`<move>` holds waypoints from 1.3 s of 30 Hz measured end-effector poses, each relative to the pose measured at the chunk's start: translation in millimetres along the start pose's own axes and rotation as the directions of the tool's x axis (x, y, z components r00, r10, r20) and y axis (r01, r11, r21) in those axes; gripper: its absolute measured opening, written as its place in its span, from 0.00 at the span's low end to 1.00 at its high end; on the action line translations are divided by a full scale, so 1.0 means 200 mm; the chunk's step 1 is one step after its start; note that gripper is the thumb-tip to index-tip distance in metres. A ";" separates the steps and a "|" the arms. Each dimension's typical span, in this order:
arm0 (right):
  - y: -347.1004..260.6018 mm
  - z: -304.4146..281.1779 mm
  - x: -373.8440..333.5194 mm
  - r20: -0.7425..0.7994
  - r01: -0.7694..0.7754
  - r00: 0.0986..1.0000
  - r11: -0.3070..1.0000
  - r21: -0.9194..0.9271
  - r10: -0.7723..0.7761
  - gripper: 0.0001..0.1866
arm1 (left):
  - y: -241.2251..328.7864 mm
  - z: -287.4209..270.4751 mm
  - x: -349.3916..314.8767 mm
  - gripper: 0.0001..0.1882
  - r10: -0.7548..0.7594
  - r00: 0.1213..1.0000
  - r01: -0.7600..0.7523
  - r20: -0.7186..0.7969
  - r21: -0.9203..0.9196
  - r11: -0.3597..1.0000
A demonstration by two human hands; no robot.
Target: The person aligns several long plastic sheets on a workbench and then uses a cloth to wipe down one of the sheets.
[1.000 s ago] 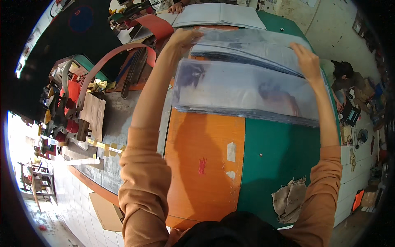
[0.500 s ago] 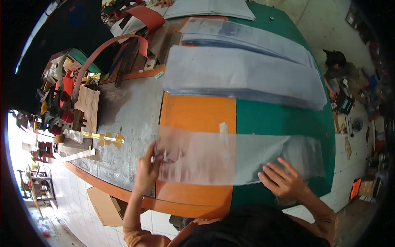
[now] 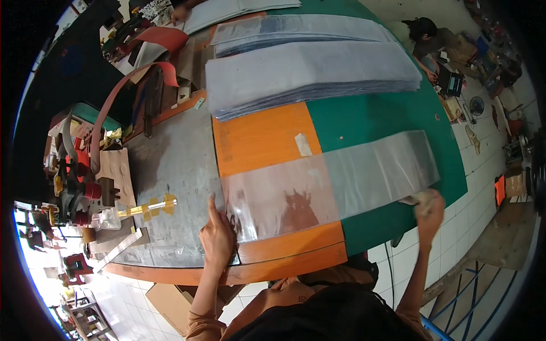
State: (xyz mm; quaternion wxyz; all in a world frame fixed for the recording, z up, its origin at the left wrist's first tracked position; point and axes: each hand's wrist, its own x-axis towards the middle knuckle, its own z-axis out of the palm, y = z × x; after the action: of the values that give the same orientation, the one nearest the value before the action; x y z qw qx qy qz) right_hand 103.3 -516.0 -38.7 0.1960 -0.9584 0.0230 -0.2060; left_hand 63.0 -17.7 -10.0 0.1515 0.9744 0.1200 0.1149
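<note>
A long clear plastic sheet [image 3: 369, 173] lies flat and shiny across the orange and green parts of the table. At its left end, my left hand [image 3: 217, 236] rests against the edge, one finger stretched out along it. Past the sheet's lower right corner, my right hand [image 3: 430, 213] is closed round a crumpled pale cloth [image 3: 422, 199]. The fingers of that hand are partly hidden by the cloth.
Behind the sheet lies a thick stack of clear plastic sheets [image 3: 318, 71], with another stack [image 3: 307, 27] beyond. A metal plate [image 3: 176, 170] covers the table's left part. Clamps and tools [image 3: 85, 187] crowd the left edge. Another person [image 3: 438, 45] sits at the far right.
My right hand has moved right, off the sheet, with the cloth. The sheet now lies slanted and smoother, its right end farther from me. The view has turned.
</note>
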 end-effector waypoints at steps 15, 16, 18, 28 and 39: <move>-1.39 0.16 0.01 0.230 0.601 0.543 0.565 0.565 -0.807 0.35 | 0.21 -0.01 -0.23 0.32 0.037 0.986 -0.060 0.165 0.138 0.989; -1.46 0.27 -0.06 0.206 0.621 0.514 0.527 0.581 -0.833 0.32 | 0.22 -0.03 -0.24 0.32 0.021 0.984 -0.047 0.176 0.145 0.988; -1.43 0.40 -0.12 0.167 0.664 0.563 0.564 0.491 -0.809 0.25 | 0.24 -0.03 -0.21 0.31 0.016 0.976 -0.050 0.217 0.153 0.987; -0.30 0.11 0.30 0.090 0.335 0.939 0.942 -0.033 -0.331 0.24 | 0.22 -0.05 -0.25 0.33 -0.159 0.940 0.063 0.301 0.305 0.950; 0.16 -0.09 0.77 -0.010 -0.065 0.998 0.990 0.123 0.067 0.15 | 0.19 -0.10 -0.09 0.29 0.001 0.993 -0.001 0.114 0.000 1.000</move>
State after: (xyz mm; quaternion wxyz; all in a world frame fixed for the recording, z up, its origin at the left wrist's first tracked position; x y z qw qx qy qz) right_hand 238.7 -571.7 22.8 0.2612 -0.9418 0.0434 -0.2072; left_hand 47.7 -52.3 17.0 0.1581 0.9794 0.1108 0.0589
